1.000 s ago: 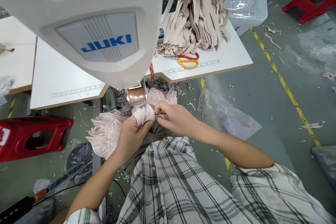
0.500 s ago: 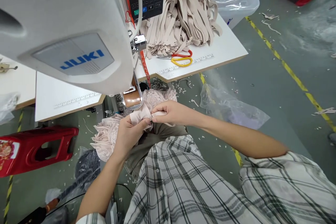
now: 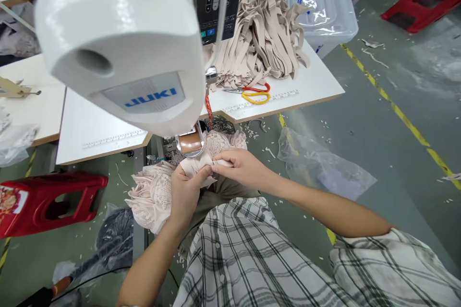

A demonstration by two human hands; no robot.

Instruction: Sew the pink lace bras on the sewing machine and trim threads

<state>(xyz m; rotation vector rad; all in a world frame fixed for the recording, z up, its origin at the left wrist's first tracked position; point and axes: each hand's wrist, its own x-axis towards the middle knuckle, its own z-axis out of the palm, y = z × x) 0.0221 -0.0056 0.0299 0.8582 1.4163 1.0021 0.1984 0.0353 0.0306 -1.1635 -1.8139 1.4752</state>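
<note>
Below the head of a white sewing machine (image 3: 133,62), my two hands meet at a pale pink fabric piece (image 3: 194,164). My left hand (image 3: 186,189) pinches it with thumb on top. From the right, my right hand (image 3: 240,167) grips the same piece, fingertips almost touching the left thumb. The fabric lies right in front of the machine's sewing arm, inside a metal frame (image 3: 190,144); whether it touches the arm I cannot tell. Pale pink lace pieces (image 3: 153,196) hang in a bunch at the left, and more lace (image 3: 221,143) lies behind my hands.
On the white table (image 3: 317,81) lie a heap of beige straps (image 3: 266,33) and red-and-yellow-handled scissors (image 3: 255,95). A control panel (image 3: 218,9) stands beside the machine. A lidded plastic box (image 3: 320,5) is behind. A red stool (image 3: 54,201) stands left; a plastic bag (image 3: 324,163) lies on the floor.
The view has shifted, so the machine and table appear lower and further right. Both hands still hold the fabric; the right fingers now lie flatter along its edge, close to the left thumb.
</note>
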